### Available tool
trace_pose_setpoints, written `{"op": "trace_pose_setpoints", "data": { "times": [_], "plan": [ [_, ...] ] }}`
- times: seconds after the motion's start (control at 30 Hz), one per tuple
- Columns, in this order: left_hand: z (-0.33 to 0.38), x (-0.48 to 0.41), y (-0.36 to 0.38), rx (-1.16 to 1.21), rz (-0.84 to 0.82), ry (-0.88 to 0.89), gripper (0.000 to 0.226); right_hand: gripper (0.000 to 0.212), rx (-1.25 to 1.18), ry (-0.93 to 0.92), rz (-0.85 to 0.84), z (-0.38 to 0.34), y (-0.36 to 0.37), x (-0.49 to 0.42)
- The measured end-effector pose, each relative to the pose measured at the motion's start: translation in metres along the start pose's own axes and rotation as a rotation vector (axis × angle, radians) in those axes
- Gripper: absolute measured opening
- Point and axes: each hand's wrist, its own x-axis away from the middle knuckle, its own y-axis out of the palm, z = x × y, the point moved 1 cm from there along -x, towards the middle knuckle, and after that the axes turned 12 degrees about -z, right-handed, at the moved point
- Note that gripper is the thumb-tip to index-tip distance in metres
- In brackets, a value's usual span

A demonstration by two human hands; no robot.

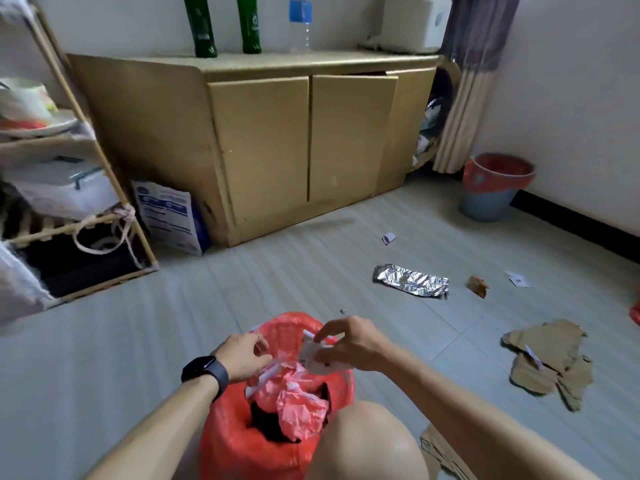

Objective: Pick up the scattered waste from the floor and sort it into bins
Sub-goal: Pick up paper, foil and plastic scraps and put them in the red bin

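Note:
A bin lined with a red bag stands on the floor right in front of me, with crumpled pink paper inside. Over its mouth, my left hand pinches a white paper strip and my right hand grips a pale paper scrap. On the floor to the right lie a sheet of crumpled foil, a small brown wrapper, two little white paper bits and torn cardboard. A second, blue bin with a red liner stands by the far wall.
A low wooden cabinet with bottles on top fills the back. A cluttered shelf rack stands at the left, a printed paper bag beside it. My bare knee is next to the near bin. More cardboard lies at the bottom right.

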Motion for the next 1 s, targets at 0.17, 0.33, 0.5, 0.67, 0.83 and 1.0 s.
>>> {"op": "trace_pose_setpoints", "data": {
  "times": [0.17, 0.33, 0.5, 0.67, 0.83, 1.0],
  "plan": [
    [0.002, -0.005, -0.017, -0.073, 0.000, -0.001, 0.024, 0.036, 0.010, -0.021, 0.062, -0.007, -0.012, -0.008],
    [0.043, -0.012, -0.037, -0.112, 0.046, 0.095, 0.024, 0.027, 0.145, 0.031, 0.140, 0.009, -0.057, 0.003],
    [0.102, -0.030, -0.045, -0.155, 0.042, 0.146, 0.027, 0.029, 0.258, 0.156, 0.215, 0.057, -0.098, 0.027],
    [0.159, -0.102, -0.033, -0.264, 0.000, 0.164, 0.049, 0.039, 0.218, 0.255, 0.254, 0.140, -0.116, 0.015],
    [0.183, -0.215, 0.011, -0.400, -0.125, 0.048, 0.039, 0.052, 0.098, 0.413, 0.222, 0.250, -0.106, -0.032],
    [0.177, -0.328, 0.057, -0.496, -0.202, -0.035, 0.045, 0.063, 0.035, 0.491, 0.171, 0.348, -0.092, -0.112]
  ]
}}
